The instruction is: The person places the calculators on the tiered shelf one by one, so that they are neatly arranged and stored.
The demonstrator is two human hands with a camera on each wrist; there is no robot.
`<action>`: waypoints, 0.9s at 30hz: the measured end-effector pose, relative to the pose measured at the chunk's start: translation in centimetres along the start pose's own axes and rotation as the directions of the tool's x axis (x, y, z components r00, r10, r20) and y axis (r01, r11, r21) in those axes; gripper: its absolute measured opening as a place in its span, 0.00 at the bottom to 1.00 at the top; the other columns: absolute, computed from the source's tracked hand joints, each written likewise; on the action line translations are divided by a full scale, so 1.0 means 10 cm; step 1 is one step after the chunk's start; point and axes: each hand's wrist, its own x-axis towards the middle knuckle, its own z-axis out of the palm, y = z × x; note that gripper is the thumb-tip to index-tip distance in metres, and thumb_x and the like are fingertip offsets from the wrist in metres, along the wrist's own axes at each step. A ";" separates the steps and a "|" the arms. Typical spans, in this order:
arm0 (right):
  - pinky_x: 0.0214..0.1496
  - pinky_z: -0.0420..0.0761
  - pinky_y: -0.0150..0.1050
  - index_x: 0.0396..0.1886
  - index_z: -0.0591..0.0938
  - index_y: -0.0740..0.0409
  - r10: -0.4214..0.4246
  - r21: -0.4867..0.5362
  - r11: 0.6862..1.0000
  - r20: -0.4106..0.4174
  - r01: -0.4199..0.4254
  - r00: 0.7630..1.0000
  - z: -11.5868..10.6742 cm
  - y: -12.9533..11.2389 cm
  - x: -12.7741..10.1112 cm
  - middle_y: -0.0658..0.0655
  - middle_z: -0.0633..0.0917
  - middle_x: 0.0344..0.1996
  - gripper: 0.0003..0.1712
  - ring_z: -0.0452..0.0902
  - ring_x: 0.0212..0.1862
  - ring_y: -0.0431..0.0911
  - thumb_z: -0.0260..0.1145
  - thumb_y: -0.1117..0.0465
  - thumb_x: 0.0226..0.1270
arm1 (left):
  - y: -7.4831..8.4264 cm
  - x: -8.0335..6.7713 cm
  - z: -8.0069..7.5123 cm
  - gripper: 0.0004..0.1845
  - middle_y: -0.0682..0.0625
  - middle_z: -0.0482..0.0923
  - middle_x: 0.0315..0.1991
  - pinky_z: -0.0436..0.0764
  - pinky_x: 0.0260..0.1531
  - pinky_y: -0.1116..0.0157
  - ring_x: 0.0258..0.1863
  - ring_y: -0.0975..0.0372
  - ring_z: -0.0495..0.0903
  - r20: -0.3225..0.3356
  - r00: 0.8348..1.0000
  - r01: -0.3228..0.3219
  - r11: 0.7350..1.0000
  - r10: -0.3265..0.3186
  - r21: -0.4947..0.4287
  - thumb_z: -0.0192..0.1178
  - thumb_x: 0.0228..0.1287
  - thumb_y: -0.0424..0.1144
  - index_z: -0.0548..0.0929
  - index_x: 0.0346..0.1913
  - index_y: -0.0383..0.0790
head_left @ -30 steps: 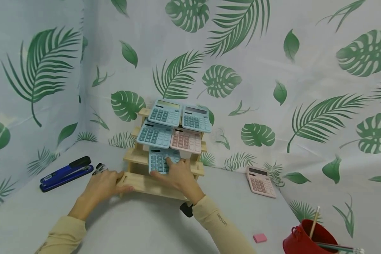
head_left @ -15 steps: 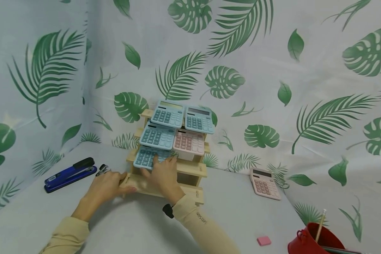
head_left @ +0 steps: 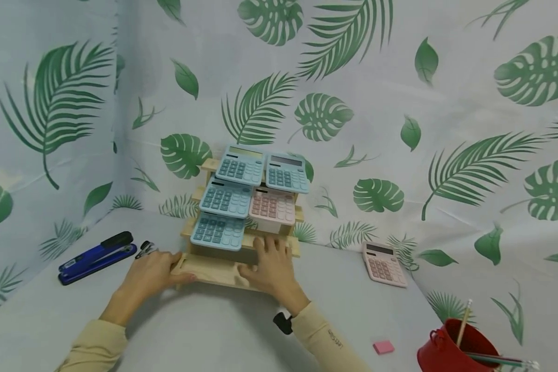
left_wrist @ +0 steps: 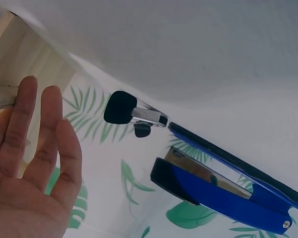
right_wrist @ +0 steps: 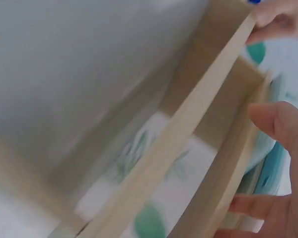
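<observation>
wooden rack (head_left: 223, 268) stood on table (head_left: 204, 330) near back wall; five calculators held on its tiers. left hand (head_left: 151, 274) laid flat on rack's lower left corner, fingers straight, together. right hand (head_left: 269, 266) laid on lower shelves, fingers spread, nothing gripped. lowest blue calculator (head_left: 217, 231) seated on third tier, left slot. judgement: rack best steadied at base by both hands. stapler (head_left: 95, 256) close on left; open table at front; pink calculator (head_left: 383, 264) well apart on right.

Four flat light-blue plastic calculators (head_left: 218, 231) and two pink ones (head_left: 384, 264) showed — plus one tiered wooden rack (head_left: 212, 268), one blue stapler (head_left: 95, 257), one red bucket (head_left: 454, 352), one pink eraser (head_left: 382, 347).
</observation>
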 end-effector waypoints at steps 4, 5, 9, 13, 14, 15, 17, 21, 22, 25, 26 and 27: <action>0.65 0.64 0.66 0.70 0.71 0.50 0.054 0.046 0.997 0.043 -0.056 0.998 -0.04 0.50 -0.12 0.63 0.70 0.71 0.43 0.62 0.70 0.66 0.63 0.31 0.63 | -0.02 0.00 -0.01 0.44 0.44 0.83 0.31 0.70 0.20 0.60 0.24 0.60 0.73 0.012 1.000 0.005 1.000 -0.005 -0.002 0.67 0.48 0.72 0.84 0.57 0.39; 0.65 0.64 0.67 0.72 0.70 0.50 0.072 0.046 0.996 0.054 -0.075 0.996 -0.05 0.64 -0.15 0.65 0.69 0.72 0.45 0.61 0.70 0.67 0.61 0.29 0.63 | -0.02 0.00 -0.01 0.43 0.44 0.83 0.30 0.70 0.20 0.61 0.24 0.60 0.72 0.015 1.000 0.004 1.000 -0.004 -0.004 0.67 0.48 0.72 0.84 0.56 0.39; 0.65 0.64 0.71 0.76 0.65 0.50 0.143 0.005 0.990 0.067 -0.144 0.987 -0.07 1.28 -0.24 0.69 0.68 0.72 0.52 0.63 0.69 0.71 0.57 0.23 0.62 | -0.02 0.00 0.01 0.38 0.50 0.76 0.24 0.67 0.20 0.62 0.23 0.61 0.70 0.005 1.000 0.000 1.000 0.000 -0.005 0.68 0.48 0.71 0.85 0.49 0.42; 0.64 0.63 0.75 0.77 0.63 0.56 0.232 -0.078 0.971 0.112 -0.224 0.966 -0.08 1.99 -0.29 0.74 0.67 0.71 0.58 0.62 0.68 0.78 0.54 0.20 0.60 | -0.02 0.01 0.03 0.37 0.52 0.73 0.22 0.66 0.19 0.62 0.22 0.61 0.68 -0.013 1.000 -0.005 1.000 0.005 -0.004 0.68 0.48 0.71 0.85 0.48 0.42; 0.64 0.62 0.76 0.77 0.62 0.58 0.262 -0.093 0.964 0.137 -0.251 0.955 -0.09 2.15 -0.30 0.76 0.66 0.70 0.59 0.61 0.68 0.80 0.53 0.19 0.60 | -0.02 0.01 0.03 0.38 0.51 0.75 0.24 0.67 0.20 0.63 0.22 0.62 0.69 -0.021 1.000 -0.007 1.000 0.007 0.001 0.68 0.48 0.71 0.85 0.50 0.42; 0.64 0.60 0.77 0.77 0.61 0.60 0.294 -0.101 0.955 0.167 -0.280 0.941 -0.09 2.31 -0.30 0.78 0.64 0.71 0.61 0.58 0.68 0.81 0.53 0.19 0.60 | -0.03 0.01 0.03 0.38 0.51 0.76 0.24 0.67 0.19 0.63 0.22 0.62 0.69 -0.024 1.000 -0.006 1.000 0.006 0.003 0.68 0.48 0.71 0.85 0.51 0.42; 0.64 0.58 0.78 0.77 0.60 0.64 0.347 -0.123 0.937 0.221 -0.327 0.912 -0.09 2.61 -0.31 0.82 0.62 0.70 0.63 0.54 0.68 0.84 0.51 0.18 0.61 | -0.03 0.01 0.03 0.38 0.50 0.77 0.24 0.66 0.19 0.63 0.21 0.62 0.68 -0.032 1.000 -0.001 1.000 0.001 0.004 0.69 0.48 0.70 0.86 0.51 0.41; 0.64 0.59 0.78 0.75 0.58 0.73 0.443 -0.131 0.896 0.317 -0.424 0.839 -0.08 3.10 -0.34 0.87 0.60 0.68 0.64 0.53 0.68 0.85 0.46 0.19 0.64 | -0.04 0.01 0.02 0.37 0.48 0.79 0.25 0.67 0.19 0.62 0.21 0.62 0.69 -0.036 0.999 0.001 1.000 -0.001 0.008 0.69 0.48 0.70 0.85 0.48 0.41; 0.63 0.61 0.78 0.74 0.59 0.74 0.465 -0.133 0.884 0.339 -0.447 0.818 -0.08 3.20 -0.36 0.88 0.60 0.67 0.63 0.55 0.67 0.85 0.44 0.20 0.66 | -0.04 0.01 0.02 0.38 0.46 0.81 0.27 0.68 0.19 0.62 0.21 0.62 0.70 -0.032 0.999 0.000 1.000 0.000 0.007 0.69 0.48 0.70 0.85 0.49 0.40; 0.62 0.65 0.75 0.71 0.60 0.77 0.533 -0.138 0.839 0.399 -0.526 0.746 -0.06 3.41 -0.40 0.89 0.62 0.65 0.62 0.60 0.65 0.83 0.42 0.21 0.67 | -0.03 0.01 0.03 0.43 0.42 0.86 0.34 0.72 0.21 0.61 0.24 0.62 0.74 -0.024 1.000 -0.004 1.000 0.004 0.017 0.68 0.48 0.72 0.85 0.55 0.38; 0.62 0.66 0.73 0.71 0.60 0.78 0.556 -0.138 0.821 0.411 -0.554 0.722 -0.05 3.45 -0.40 0.89 0.63 0.64 0.63 0.62 0.64 0.83 0.43 0.21 0.67 | -0.03 0.01 0.03 0.44 0.42 0.87 0.36 0.73 0.21 0.61 0.24 0.62 0.75 -0.029 1.000 -0.005 1.000 0.006 0.025 0.67 0.47 0.72 0.84 0.56 0.38; 0.63 0.66 0.73 0.71 0.58 0.77 0.584 -0.127 0.796 0.423 -0.592 0.693 -0.04 3.48 -0.41 0.89 0.62 0.64 0.63 0.61 0.65 0.82 0.44 0.21 0.66 | -0.03 0.02 0.03 0.44 0.42 0.87 0.36 0.73 0.21 0.61 0.24 0.62 0.75 -0.033 0.999 -0.006 0.999 0.008 0.033 0.67 0.47 0.72 0.85 0.56 0.38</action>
